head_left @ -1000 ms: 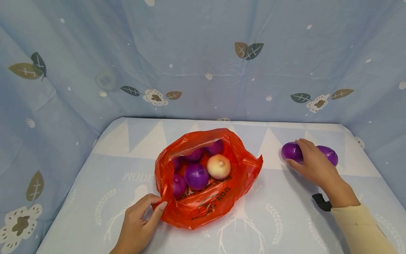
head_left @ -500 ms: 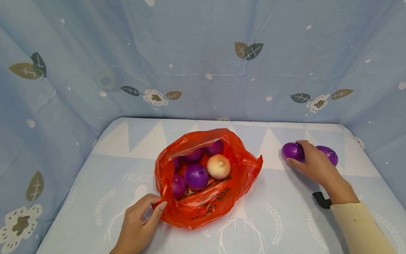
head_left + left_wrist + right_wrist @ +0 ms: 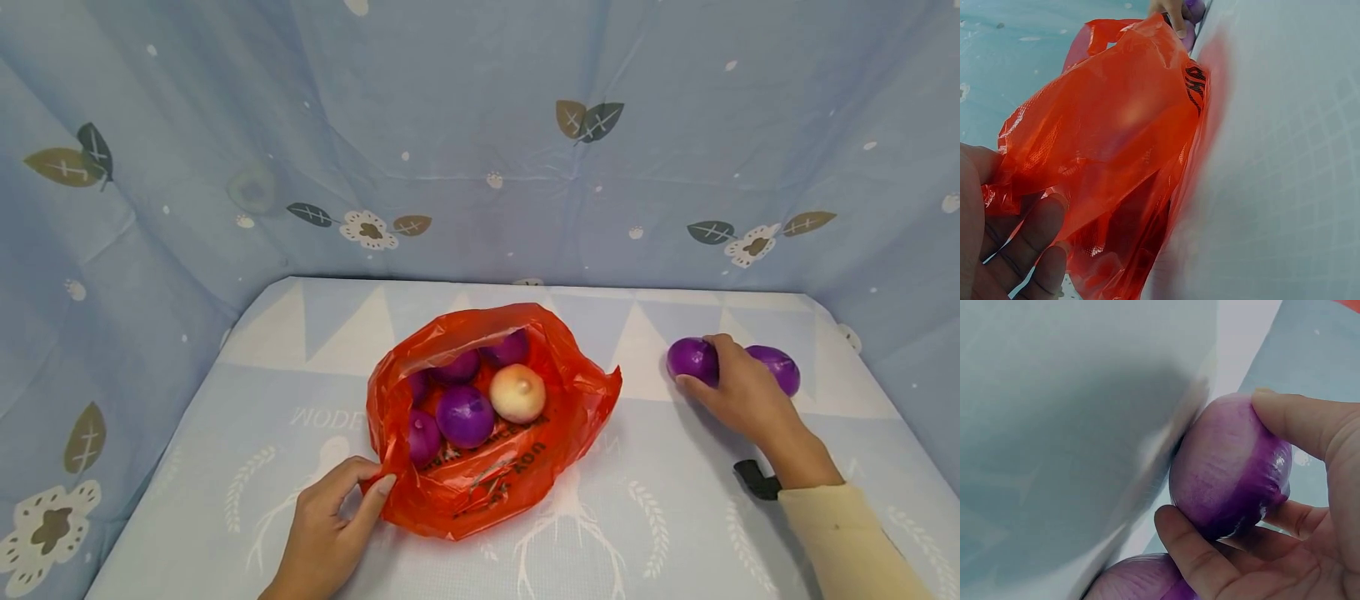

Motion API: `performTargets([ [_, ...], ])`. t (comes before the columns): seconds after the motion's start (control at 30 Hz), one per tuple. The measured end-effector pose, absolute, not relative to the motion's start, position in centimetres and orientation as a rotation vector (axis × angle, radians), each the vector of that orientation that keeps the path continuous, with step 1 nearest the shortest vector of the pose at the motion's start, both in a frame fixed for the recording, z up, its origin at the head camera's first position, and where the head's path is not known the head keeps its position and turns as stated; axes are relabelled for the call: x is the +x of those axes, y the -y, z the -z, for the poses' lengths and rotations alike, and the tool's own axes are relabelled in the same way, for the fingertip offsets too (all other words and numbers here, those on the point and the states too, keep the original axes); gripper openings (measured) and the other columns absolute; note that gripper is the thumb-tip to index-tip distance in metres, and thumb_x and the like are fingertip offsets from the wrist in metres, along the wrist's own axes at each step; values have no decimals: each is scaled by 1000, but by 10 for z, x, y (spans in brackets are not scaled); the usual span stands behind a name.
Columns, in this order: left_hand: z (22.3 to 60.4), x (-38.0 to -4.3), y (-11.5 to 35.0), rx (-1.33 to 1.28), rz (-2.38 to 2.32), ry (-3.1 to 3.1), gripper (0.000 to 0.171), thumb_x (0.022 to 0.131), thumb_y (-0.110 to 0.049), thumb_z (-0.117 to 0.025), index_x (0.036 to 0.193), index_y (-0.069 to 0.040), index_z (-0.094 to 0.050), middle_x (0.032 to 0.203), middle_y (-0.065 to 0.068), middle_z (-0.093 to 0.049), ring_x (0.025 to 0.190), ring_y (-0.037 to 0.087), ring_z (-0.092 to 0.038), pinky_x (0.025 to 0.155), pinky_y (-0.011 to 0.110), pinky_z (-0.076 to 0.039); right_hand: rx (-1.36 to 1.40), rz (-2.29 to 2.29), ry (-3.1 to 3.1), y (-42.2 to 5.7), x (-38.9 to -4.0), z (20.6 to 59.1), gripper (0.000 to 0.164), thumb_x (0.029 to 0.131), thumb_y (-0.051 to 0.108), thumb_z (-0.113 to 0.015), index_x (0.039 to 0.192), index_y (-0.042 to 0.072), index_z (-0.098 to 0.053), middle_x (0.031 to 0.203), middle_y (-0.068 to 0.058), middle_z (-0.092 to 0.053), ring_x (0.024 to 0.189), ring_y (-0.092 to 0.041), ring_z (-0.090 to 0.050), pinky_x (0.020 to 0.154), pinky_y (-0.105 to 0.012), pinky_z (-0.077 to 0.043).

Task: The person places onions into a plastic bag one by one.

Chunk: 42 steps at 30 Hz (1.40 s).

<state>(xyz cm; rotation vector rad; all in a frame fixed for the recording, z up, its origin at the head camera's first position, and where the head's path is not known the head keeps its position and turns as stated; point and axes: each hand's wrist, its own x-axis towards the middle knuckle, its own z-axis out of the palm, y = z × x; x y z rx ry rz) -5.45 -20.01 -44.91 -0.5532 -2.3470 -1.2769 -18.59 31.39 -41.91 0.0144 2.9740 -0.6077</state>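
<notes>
A red plastic bag point(image 3: 502, 492) lies on the table with its mouth spread. Several purple onions point(image 3: 465, 417) and one pale yellow onion point(image 3: 517, 393) are inside it. My left hand point(image 3: 326, 529) pinches the bag's near left edge between thumb and fingers, as the left wrist view shows too. Off to the right, my right hand point(image 3: 750, 400) grips a purple onion point(image 3: 690, 360), thumb on one side and fingers on the other. In the right wrist view this onion point(image 3: 1229, 469) seems to rest on or just above the tabletop. Another purple onion point(image 3: 778, 368) sits beside it, partly behind my hand.
A pale patterned cloth covers the table point(image 3: 255, 467). Blue curtains point(image 3: 480, 167) with leaf and flower prints hang behind and at the sides. A black strap end point(image 3: 756, 480) sticks out by the right wrist, near the cream sleeve point(image 3: 847, 533).
Almost everything stays in place. My right hand keeps its grip on the purple onion and its wrist shifts very slightly. The left hand still pinches the bag's edge.
</notes>
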Motion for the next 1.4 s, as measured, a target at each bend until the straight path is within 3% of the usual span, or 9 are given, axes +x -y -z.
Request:
performTargets([
  [0.3, 451, -56, 200, -581, 1274, 2318, 36, 84, 11, -80, 103, -18, -70, 91, -8, -65, 79, 5, -58, 77, 15, -50, 24, 645, -3002, -307, -176, 407, 88, 94, 35, -79, 151, -11, -30, 142, -41, -44, 124, -64, -46, 92, -79, -43],
  [0.77, 450, -55, 200, -534, 1279, 2373, 32, 87, 9, -79, 101, -19, -69, 91, -9, -65, 79, 6, -57, 77, 15, -50, -248, 800, -3182, -296, -136, 380, 77, 91, 27, -83, 146, -7, -41, 131, -37, -56, 107, -57, -62, 84, -71, -52],
  [1.4, 448, -54, 200, -546, 1286, 2347, 34, 86, 10, -79, 102, -19, -70, 91, -9, -65, 80, 6, -57, 78, 15, -50, -475, 812, -3238, -239, -86, 319, 86, 77, 30, -95, 148, 13, -50, 127, -18, -66, 94, -42, -73, 69, -55, -61],
])
